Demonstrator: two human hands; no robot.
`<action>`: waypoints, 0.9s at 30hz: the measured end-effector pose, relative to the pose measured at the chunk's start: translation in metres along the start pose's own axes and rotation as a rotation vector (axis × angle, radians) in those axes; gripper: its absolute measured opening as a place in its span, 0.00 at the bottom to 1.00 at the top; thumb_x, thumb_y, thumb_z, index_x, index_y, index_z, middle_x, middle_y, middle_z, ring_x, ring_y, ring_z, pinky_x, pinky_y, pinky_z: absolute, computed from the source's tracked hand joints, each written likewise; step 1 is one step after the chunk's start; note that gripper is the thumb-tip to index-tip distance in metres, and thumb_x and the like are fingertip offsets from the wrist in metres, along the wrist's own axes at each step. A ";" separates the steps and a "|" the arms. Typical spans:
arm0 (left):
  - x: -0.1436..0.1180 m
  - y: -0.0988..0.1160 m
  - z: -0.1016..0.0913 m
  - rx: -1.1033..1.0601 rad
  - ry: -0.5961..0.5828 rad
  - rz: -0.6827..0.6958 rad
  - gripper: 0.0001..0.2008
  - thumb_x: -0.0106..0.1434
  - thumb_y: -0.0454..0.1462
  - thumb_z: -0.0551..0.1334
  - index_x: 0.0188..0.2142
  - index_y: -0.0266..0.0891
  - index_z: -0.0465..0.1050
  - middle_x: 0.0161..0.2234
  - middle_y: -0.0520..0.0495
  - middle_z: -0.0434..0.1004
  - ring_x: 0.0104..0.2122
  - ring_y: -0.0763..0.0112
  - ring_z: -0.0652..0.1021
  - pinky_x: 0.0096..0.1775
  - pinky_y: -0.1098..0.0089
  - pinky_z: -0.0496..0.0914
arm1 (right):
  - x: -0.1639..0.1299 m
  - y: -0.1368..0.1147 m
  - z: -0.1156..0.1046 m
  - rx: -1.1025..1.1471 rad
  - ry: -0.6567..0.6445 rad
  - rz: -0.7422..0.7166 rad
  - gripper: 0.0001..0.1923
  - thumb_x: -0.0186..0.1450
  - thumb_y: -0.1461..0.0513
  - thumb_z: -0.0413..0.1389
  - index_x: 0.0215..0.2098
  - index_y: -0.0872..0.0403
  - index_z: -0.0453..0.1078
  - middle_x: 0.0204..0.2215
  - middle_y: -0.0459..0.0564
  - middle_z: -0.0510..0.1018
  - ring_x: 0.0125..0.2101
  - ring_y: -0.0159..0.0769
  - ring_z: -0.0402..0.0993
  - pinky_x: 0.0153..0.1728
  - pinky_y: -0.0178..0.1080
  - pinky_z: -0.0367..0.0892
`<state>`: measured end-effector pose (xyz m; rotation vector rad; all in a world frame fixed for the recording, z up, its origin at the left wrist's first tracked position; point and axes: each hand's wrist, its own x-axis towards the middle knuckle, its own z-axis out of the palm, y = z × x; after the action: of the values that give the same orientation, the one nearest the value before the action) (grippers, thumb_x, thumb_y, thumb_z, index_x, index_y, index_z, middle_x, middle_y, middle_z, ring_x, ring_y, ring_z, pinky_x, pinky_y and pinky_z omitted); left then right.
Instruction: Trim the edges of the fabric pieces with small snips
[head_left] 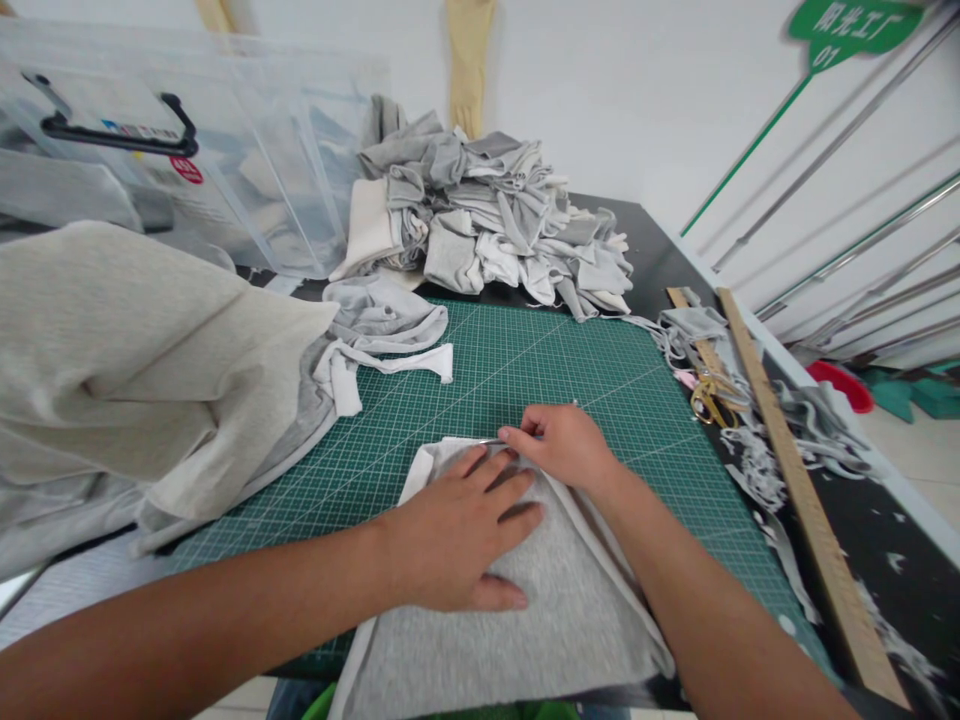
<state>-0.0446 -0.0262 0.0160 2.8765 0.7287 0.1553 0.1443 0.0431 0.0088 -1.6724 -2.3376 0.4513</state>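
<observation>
A folded piece of light grey fabric lies on the green cutting mat and reaches over its near edge. My left hand rests flat on top of it, fingers spread. At the far edge of the fabric, my right hand is closed, thumb and fingers together. A thin dark metallic sliver shows at its fingertips along that edge; most of what it grips is hidden inside the hand.
Left of my hands lies a large heap of grey fabric, before a clear plastic bin. Folded grey pieces are piled at the back. To the right are gold-handled scissors, fabric scraps and a wooden ruler.
</observation>
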 end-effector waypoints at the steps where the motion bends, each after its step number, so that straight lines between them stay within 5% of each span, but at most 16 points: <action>1: 0.000 0.000 0.000 0.001 0.000 -0.001 0.35 0.62 0.58 0.52 0.60 0.40 0.58 0.61 0.39 0.56 0.60 0.44 0.56 0.58 0.46 0.50 | 0.000 -0.001 0.000 -0.017 0.004 -0.006 0.21 0.62 0.46 0.52 0.22 0.52 0.69 0.19 0.43 0.73 0.21 0.28 0.63 0.23 0.35 0.48; 27: -0.002 0.008 -0.001 0.006 -0.020 -0.079 0.35 0.61 0.58 0.53 0.61 0.41 0.57 0.62 0.39 0.55 0.61 0.44 0.55 0.58 0.44 0.50 | 0.001 -0.002 -0.001 -0.026 -0.034 -0.030 0.22 0.62 0.45 0.51 0.22 0.52 0.70 0.20 0.44 0.74 0.21 0.28 0.63 0.23 0.35 0.48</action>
<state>-0.0427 -0.0340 0.0181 2.8453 0.8385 0.1139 0.1427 0.0436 0.0106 -1.6513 -2.3994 0.4499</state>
